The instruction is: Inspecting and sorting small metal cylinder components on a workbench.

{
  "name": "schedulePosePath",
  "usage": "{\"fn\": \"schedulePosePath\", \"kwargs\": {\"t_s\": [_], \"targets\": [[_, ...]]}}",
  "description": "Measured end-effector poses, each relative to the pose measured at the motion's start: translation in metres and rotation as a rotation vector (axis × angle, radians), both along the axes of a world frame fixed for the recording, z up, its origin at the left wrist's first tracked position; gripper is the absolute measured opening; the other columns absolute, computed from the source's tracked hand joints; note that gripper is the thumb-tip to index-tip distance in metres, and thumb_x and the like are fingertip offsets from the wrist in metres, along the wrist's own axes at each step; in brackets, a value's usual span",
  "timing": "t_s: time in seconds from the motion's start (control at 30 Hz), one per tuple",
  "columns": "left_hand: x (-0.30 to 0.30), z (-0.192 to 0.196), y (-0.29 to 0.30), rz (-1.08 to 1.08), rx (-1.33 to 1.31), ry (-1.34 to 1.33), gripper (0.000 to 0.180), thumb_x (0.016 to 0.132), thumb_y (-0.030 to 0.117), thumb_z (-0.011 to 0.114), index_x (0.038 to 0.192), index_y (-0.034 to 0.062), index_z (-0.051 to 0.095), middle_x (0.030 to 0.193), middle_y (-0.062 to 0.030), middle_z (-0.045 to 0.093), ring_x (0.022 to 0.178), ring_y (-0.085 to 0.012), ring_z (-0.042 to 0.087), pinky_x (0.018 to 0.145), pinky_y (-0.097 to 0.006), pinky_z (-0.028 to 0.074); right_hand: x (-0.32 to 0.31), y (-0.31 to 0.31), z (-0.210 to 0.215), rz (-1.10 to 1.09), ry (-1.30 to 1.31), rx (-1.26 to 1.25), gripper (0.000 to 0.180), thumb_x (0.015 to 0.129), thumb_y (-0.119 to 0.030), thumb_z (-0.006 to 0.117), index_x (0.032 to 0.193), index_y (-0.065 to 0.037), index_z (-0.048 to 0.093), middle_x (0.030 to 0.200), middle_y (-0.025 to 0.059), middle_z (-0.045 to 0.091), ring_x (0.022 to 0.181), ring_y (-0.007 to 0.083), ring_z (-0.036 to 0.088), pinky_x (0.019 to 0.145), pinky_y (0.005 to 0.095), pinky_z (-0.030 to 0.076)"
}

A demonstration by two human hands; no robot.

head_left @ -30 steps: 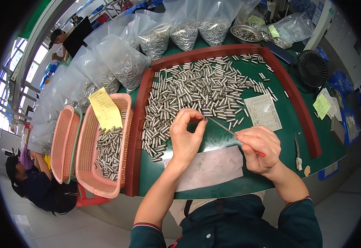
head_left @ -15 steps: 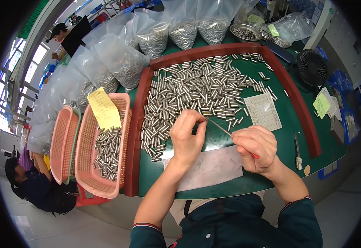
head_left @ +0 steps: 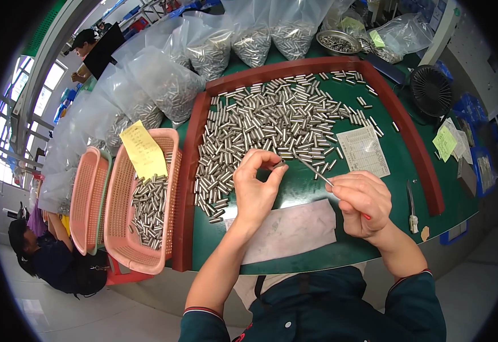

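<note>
Closest to me, both hands are over the green table (head_left: pixel 317 251), just past a pale sheet (head_left: pixel 294 231) lying flat on it. My left hand (head_left: pixel 255 191) has thumb and forefinger pinched narrow on one small metal sleeve (head_left: pixel 278 166), held up off the mat. My right hand (head_left: pixel 361 203) is closed around a thin rod tool (head_left: pixel 316 172) with a red end poking out under the fist. Compared to a second ago the rod tip has crept in and now sits right at the sleeve's end, touching or near enough; can't tell if it's actually inside. Hands barely shifted otherwise, so my read is we're mid-check on this one piece, not swapping yet.

Just beyond is the big heap of loose sleeves (head_left: pixel 260 128) inside the red-brown frame (head_left: pixel 425 171), with a printed paper form (head_left: pixel 364 151) to the right. Off to the left, a pink basket (head_left: pixel 118 228) holds a smaller batch with a yellow note (head_left: pixel 142 151) on top. Furthest back, clear bags (head_left: pixel 163 85) of parts and a small black fan (head_left: pixel 431 90).
</note>
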State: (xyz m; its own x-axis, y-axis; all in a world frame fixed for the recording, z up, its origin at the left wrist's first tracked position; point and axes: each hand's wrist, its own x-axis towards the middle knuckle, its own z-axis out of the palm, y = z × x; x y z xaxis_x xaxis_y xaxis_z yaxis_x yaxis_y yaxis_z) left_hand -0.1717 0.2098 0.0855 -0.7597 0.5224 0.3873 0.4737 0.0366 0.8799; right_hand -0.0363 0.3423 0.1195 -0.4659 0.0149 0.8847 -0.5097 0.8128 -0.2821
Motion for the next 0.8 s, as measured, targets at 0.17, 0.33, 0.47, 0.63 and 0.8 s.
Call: {"fn": "schedulePosePath", "kwargs": {"t_s": [0.17,0.33,0.47,0.63,0.8], "targets": [[0.000,-0.001,0.001,-0.009,-0.004,0.027,0.013,0.065,-0.006,0.064,0.075,-0.0027,0.056,0.074,-0.0064,0.056,0.064,-0.0133,0.055,0.060,-0.024,0.045,-0.003,-0.002,-0.004,0.019,-0.024,-0.018,0.012,0.078,-0.010,0.061,0.084,-0.001,0.056,0.070,0.0095,0.061,0.060,0.0220,0.061,0.052,0.0283,0.047],[0.002,0.002,0.000,-0.010,-0.026,0.032,0.013,0.065,-0.006,0.065,0.075,-0.0025,0.056,0.074,-0.0064,0.056,0.064,-0.0132,0.055,0.060,-0.024,0.045,-0.003,-0.003,-0.005,0.014,-0.041,-0.016,0.011,0.077,-0.009,0.062,0.083,-0.001,0.056,0.070,0.0090,0.060,0.059,0.0216,0.060,0.051,0.0280,0.046],[0.003,0.002,0.001,-0.003,-0.044,0.075,0.013,0.065,-0.005,0.065,0.075,-0.0022,0.057,0.074,-0.0066,0.056,0.063,-0.0134,0.055,0.060,-0.024,0.046,-0.004,-0.004,-0.006,0.006,-0.057,-0.007,0.012,0.076,-0.009,0.063,0.082,-0.002,0.056,0.070,0.0086,0.060,0.058,0.0215,0.060,0.051,0.0279,0.045],[0.003,0.000,-0.001,-0.009,-0.072,0.079,0.013,0.066,-0.005,0.065,0.075,-0.0020,0.057,0.074,-0.0063,0.056,0.064,-0.0130,0.055,0.061,-0.023,0.045,-0.002,-0.002,-0.004,-0.001,0.004,0.017,0.012,0.079,-0.011,0.060,0.086,-0.001,0.056,0.071,0.0100,0.061,0.060,0.0220,0.061,0.050,0.0284,0.046],[-0.002,-0.005,-0.001,-0.081,0.008,-0.213,0.014,0.069,-0.004,0.065,0.081,-0.0028,0.060,0.077,-0.0031,0.058,0.070,-0.0097,0.056,0.064,-0.022,0.046,0.000,0.004,0.000,-0.040,0.051,-0.035,0.013,0.083,-0.011,0.057,0.090,0.000,0.055,0.073,0.0111,0.062,0.061,0.0227,0.061,0.049,0.0286,0.047]]}}
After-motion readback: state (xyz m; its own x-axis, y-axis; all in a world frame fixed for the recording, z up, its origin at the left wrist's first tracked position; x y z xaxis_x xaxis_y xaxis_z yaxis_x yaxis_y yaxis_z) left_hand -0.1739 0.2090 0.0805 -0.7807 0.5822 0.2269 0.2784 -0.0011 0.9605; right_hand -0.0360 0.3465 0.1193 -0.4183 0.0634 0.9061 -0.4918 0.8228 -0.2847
